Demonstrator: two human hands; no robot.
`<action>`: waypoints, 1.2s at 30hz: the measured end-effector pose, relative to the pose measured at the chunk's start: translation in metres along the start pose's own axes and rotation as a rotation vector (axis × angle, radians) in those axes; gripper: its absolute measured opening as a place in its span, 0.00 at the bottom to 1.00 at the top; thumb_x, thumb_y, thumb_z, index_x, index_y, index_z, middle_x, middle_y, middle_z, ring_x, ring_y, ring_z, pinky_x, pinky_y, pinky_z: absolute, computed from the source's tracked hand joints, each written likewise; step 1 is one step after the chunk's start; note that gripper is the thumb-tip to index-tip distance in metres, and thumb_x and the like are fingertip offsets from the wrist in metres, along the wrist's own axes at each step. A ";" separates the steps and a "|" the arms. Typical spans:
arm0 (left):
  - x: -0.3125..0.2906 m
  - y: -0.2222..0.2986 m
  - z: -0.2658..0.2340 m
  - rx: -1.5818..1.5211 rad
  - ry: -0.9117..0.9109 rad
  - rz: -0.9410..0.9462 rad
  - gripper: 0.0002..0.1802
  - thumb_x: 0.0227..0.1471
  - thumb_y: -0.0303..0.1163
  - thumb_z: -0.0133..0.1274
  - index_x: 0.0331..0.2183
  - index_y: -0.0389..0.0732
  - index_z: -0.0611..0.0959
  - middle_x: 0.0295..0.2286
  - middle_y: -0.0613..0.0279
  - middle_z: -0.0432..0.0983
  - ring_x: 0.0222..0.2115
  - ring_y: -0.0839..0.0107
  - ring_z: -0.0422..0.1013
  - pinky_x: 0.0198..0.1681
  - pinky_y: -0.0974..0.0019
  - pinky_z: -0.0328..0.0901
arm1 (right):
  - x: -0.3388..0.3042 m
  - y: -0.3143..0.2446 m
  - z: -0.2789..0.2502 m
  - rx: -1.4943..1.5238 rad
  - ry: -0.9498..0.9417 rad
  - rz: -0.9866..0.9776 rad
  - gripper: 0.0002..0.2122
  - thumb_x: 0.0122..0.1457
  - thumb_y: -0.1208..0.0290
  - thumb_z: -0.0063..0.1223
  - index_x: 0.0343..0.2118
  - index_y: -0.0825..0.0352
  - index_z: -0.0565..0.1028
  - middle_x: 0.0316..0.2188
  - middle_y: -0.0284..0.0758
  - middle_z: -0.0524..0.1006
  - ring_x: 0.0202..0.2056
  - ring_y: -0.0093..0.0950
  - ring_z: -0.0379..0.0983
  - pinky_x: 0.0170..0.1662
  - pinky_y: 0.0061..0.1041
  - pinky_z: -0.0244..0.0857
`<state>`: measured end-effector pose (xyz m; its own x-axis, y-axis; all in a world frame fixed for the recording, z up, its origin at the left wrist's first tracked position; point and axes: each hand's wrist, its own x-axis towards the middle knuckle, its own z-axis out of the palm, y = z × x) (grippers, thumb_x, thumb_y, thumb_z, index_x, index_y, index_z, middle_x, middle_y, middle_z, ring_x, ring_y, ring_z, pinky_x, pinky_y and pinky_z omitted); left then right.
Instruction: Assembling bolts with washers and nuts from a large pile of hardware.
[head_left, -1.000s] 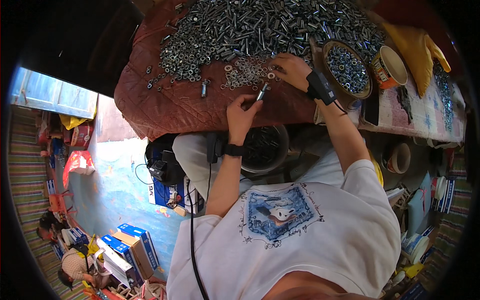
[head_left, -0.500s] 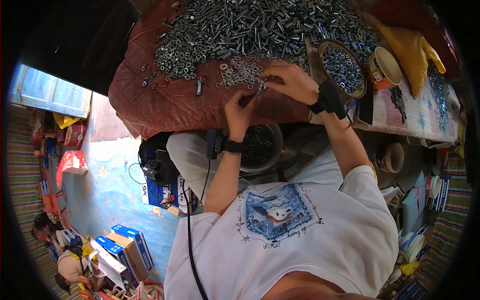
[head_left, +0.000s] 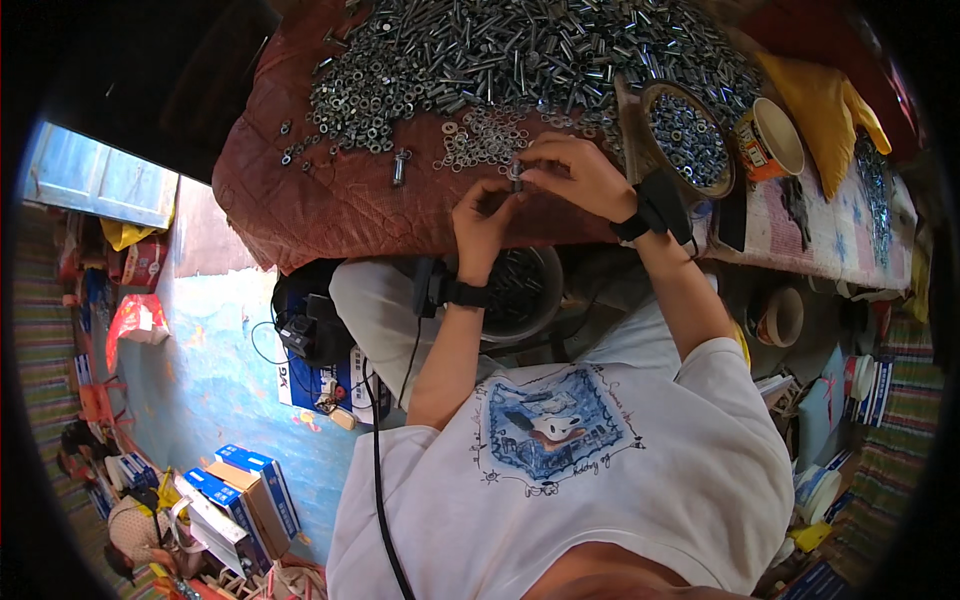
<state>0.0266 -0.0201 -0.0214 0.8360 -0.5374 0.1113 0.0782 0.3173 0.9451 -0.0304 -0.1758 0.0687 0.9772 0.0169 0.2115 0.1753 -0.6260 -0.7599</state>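
Head view: landmark, the patch of thin, silvery ring washers (head_left: 485,138). On its near side, toward its right end, a slim grey metal bolt (head_left: 517,181), its lower part pinched between the left hand's (head_left: 481,222) thumb and forefinger; the right hand's (head_left: 580,178) fingertips close on its upper end. Left of the patch, a silvery bolt with rings around it (head_left: 399,170) lies apart, apparently fitted. Progress looks early: one piece seemingly done, one in hand; beyond the patch, a large heap of loose steel bolts (head_left: 540,50) remains.
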 end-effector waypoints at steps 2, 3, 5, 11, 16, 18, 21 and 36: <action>0.000 0.003 -0.001 0.010 -0.017 -0.016 0.07 0.44 0.19 0.54 0.30 0.34 0.76 0.28 0.64 0.74 0.30 0.79 0.71 0.34 0.76 0.66 | 0.000 0.011 0.007 0.029 0.067 -0.037 0.11 0.50 0.72 0.54 0.36 0.71 0.74 0.29 0.36 0.72 0.29 0.26 0.70 0.31 0.22 0.62; 0.000 0.003 -0.002 0.010 -0.015 -0.018 0.07 0.44 0.19 0.54 0.30 0.34 0.76 0.28 0.64 0.74 0.30 0.79 0.71 0.34 0.76 0.66 | 0.000 0.014 0.010 0.058 0.139 -0.074 0.11 0.50 0.70 0.54 0.35 0.70 0.74 0.28 0.37 0.73 0.28 0.29 0.70 0.30 0.23 0.63; 0.000 0.002 -0.005 0.035 -0.009 -0.017 0.07 0.44 0.19 0.55 0.30 0.34 0.77 0.28 0.64 0.75 0.30 0.78 0.71 0.35 0.76 0.66 | -0.001 0.017 0.014 0.086 0.139 -0.043 0.11 0.51 0.70 0.53 0.35 0.70 0.74 0.29 0.37 0.73 0.28 0.30 0.71 0.30 0.23 0.63; -0.007 0.010 -0.013 0.091 0.121 -0.004 0.10 0.41 0.19 0.58 0.31 0.33 0.77 0.27 0.66 0.74 0.29 0.81 0.69 0.33 0.77 0.64 | 0.001 0.066 0.014 -0.099 0.268 0.132 0.07 0.52 0.75 0.50 0.35 0.68 0.75 0.29 0.38 0.73 0.28 0.26 0.69 0.30 0.24 0.62; -0.016 0.015 -0.026 0.247 0.159 0.010 0.10 0.41 0.22 0.58 0.31 0.34 0.78 0.27 0.65 0.75 0.28 0.80 0.69 0.33 0.78 0.63 | -0.001 0.085 0.022 -0.305 0.241 0.156 0.07 0.48 0.76 0.53 0.31 0.68 0.74 0.25 0.38 0.72 0.29 0.32 0.69 0.33 0.29 0.63; -0.020 0.019 -0.029 0.215 0.170 -0.015 0.10 0.41 0.22 0.58 0.31 0.33 0.78 0.28 0.65 0.75 0.28 0.80 0.69 0.33 0.78 0.63 | 0.001 0.085 0.021 -0.278 0.269 0.184 0.07 0.48 0.76 0.53 0.32 0.67 0.73 0.26 0.38 0.72 0.29 0.32 0.69 0.33 0.28 0.63; -0.025 0.015 -0.040 0.286 0.188 0.017 0.10 0.41 0.23 0.58 0.31 0.34 0.77 0.28 0.65 0.75 0.29 0.81 0.69 0.34 0.78 0.63 | 0.008 0.088 0.022 -0.236 0.325 0.192 0.08 0.47 0.76 0.54 0.32 0.67 0.73 0.27 0.38 0.72 0.29 0.32 0.69 0.32 0.28 0.63; -0.035 0.040 -0.054 0.382 0.148 -0.036 0.11 0.41 0.21 0.57 0.32 0.34 0.77 0.30 0.61 0.76 0.32 0.77 0.71 0.36 0.75 0.65 | 0.162 0.070 0.090 -0.656 0.235 -0.114 0.09 0.47 0.74 0.52 0.33 0.63 0.75 0.35 0.39 0.69 0.39 0.38 0.66 0.43 0.34 0.62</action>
<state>0.0298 0.0538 -0.0044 0.9077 -0.4157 0.0570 -0.0754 -0.0278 0.9968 0.1510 -0.1465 -0.0060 0.8921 -0.0119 0.4516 0.0948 -0.9725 -0.2128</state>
